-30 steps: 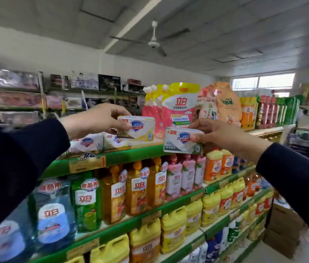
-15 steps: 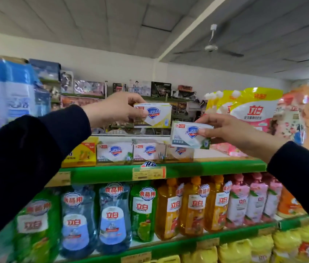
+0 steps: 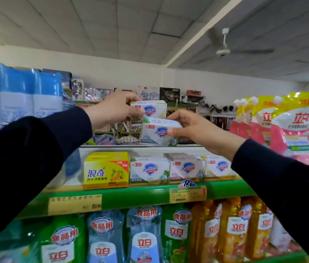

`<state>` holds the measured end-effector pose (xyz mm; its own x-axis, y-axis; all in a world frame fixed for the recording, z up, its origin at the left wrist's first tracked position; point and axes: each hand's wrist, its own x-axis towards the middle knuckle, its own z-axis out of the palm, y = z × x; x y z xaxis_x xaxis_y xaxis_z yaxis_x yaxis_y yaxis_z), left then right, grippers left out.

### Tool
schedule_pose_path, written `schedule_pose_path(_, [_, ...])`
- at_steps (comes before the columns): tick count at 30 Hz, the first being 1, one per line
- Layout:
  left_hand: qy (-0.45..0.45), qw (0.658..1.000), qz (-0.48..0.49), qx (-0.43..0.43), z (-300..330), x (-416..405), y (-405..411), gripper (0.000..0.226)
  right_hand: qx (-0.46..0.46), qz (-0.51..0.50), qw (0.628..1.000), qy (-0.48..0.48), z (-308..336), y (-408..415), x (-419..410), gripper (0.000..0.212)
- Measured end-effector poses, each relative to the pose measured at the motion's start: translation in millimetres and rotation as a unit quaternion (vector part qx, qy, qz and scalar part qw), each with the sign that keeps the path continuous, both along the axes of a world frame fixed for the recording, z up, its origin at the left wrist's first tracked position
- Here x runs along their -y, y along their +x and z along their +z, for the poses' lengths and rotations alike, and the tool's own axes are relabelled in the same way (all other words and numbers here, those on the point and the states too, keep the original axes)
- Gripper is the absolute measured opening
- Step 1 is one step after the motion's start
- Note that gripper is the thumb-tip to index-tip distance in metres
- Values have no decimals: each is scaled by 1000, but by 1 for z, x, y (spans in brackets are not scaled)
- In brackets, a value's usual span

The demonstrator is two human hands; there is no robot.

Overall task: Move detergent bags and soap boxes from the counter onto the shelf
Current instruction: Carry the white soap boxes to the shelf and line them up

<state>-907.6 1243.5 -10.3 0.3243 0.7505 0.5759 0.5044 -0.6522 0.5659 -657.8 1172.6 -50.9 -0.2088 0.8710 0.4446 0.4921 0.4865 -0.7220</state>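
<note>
My left hand (image 3: 112, 109) grips a white soap box with a blue shield logo (image 3: 153, 110), held high above the top shelf (image 3: 146, 196). Just below and to the right, my right hand (image 3: 193, 130) holds a second white soap box (image 3: 155, 133); the two boxes nearly touch. Under them a row of the same soap boxes (image 3: 149, 170) stands on the green-edged shelf beside a yellow soap box (image 3: 105, 170). Pink and yellow detergent bags (image 3: 297, 130) stand at the shelf's right end.
Blue and white packs (image 3: 17, 95) stand at the shelf's left end. The lower shelf holds dish-soap bottles (image 3: 144, 236) in green, blue and orange. A far wall shelf (image 3: 168, 95) carries toys. A ceiling fan (image 3: 223, 50) hangs overhead.
The view has swung left and the shelf now sits more centred. Both hands have drawn closer together, with the right hand's box now just under the left hand's box.
</note>
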Motion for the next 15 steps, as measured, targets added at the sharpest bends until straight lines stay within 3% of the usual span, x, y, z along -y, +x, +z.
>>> schedule_pose_path(9, [25,1000,17,6,0,-17,-6,24,106,53,993,-18,-12,-30,-34,27])
schedule_pose_path(15, [29,999,19,-22,1,-14,7,31,134,56,985,-88,-21,-25,-46,31])
